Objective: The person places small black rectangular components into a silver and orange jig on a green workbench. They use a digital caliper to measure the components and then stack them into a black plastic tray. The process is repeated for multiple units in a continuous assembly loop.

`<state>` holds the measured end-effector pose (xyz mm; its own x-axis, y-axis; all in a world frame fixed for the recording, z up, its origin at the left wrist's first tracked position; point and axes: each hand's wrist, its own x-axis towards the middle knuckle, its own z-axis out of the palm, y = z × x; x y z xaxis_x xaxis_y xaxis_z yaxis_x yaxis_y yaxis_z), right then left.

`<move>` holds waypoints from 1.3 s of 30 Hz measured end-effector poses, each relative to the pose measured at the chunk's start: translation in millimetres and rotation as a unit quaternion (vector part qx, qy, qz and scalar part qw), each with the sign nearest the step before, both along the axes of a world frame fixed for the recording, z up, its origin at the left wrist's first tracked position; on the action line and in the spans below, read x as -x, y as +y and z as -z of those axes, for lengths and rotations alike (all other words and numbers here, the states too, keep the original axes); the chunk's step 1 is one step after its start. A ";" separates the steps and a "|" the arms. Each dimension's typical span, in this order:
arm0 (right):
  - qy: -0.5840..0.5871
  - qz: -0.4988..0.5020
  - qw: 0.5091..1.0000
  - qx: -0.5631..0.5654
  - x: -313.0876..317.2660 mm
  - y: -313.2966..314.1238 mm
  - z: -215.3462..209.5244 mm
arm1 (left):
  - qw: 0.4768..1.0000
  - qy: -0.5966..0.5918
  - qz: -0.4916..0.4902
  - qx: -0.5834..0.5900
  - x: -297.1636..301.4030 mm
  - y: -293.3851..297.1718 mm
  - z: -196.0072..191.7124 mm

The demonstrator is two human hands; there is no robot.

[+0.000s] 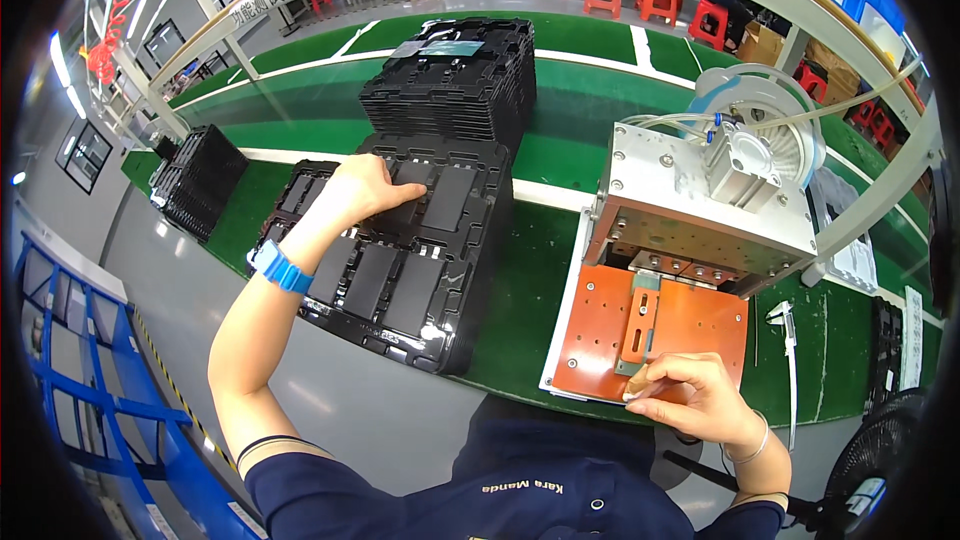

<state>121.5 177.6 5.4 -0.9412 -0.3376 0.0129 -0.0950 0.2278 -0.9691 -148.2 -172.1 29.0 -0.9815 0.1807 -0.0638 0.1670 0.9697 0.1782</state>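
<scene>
My left hand [366, 188] reaches over a black plastic tray [462, 315] on the left. Its thumb stretches to the right and its curled fingers are partly hidden; it closes around the edges of a black flat rectangular pack [398, 212]. More such packs, like one black pack [412, 292], lie in the tray's pockets. At the front edge of an orange fixture plate [590, 330], my right hand [692, 396] is pinched closed. Pale covers sit on its fingertips; what it holds, if anything, I cannot make out. Just beyond it lies an orange slotted block [640, 320].
A metal press [700, 205] with a cylinder stands behind the plate. Stacked black trays [450, 90] rise behind the left tray, and another stack [198, 180] stands far left. Calipers [789, 350] lie to the right on the green bench [525, 280], near a black fan [875, 455].
</scene>
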 end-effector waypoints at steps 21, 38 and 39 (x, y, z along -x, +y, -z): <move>-0.122 0.112 0.960 0.226 24.4 -3.2 -0.4 | 0.800 -0.370 0.300 -0.365 -132.4 138.6 -15.0; 0.018 0.236 0.930 -0.282 9.1 41.2 17.2 | 0.727 0.003 0.686 -0.021 -157.2 168.4 36.3; 0.126 0.248 0.912 -0.303 7.9 40.2 22.8 | 0.725 0.008 0.689 -0.016 -157.5 166.5 37.0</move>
<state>113.6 217.8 -17.4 -0.9731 0.1113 0.2018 -0.0370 0.7888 -0.6136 9.3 -5.6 -8.0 0.1304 0.9911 -0.0280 0.9751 -0.1231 0.1847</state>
